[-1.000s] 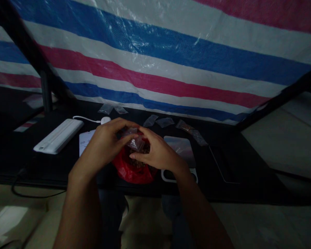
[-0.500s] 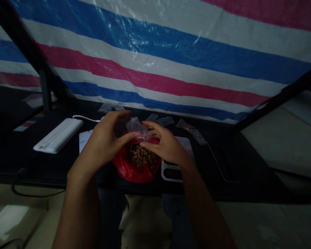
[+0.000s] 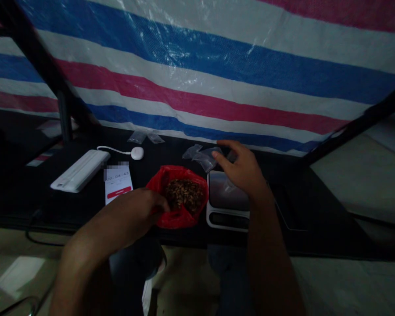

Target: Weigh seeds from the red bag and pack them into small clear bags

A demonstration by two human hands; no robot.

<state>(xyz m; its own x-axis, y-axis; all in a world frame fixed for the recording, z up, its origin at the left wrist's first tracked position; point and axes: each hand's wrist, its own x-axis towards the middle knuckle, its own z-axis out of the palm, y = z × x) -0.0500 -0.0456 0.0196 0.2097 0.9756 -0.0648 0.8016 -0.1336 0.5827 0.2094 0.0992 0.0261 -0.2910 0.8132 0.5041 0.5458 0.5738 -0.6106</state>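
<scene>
A red plastic bag (image 3: 178, 221) stands with its mouth spread, holding small brown dried pieces (image 3: 184, 195). At its left rim my left hand (image 3: 143, 208) is closed on the red plastic, fingertips curled over the edge. My right hand (image 3: 242, 169) hovers over the far right part of a white digital scale (image 3: 228, 219), thumb and fingers apart. Something clear, probably a small plastic bag (image 3: 229, 186), rests on the scale's plate below this hand. Behind the red bag and scale lie small clear plastic bags (image 3: 206, 160).
A phone (image 3: 119, 180) showing a timer lies left of the red bag. Beyond it are a white power bank (image 3: 80, 171) and a cabled white disc (image 3: 137, 153). More clear bags (image 3: 137, 137) lie near the striped sheet (image 3: 197, 101). A dark flat device (image 3: 288, 206) is at right.
My hands have parted. The left went down to the red bag's rim; the right moved right over the scale. The clear bag they held between them has left the left hand.
</scene>
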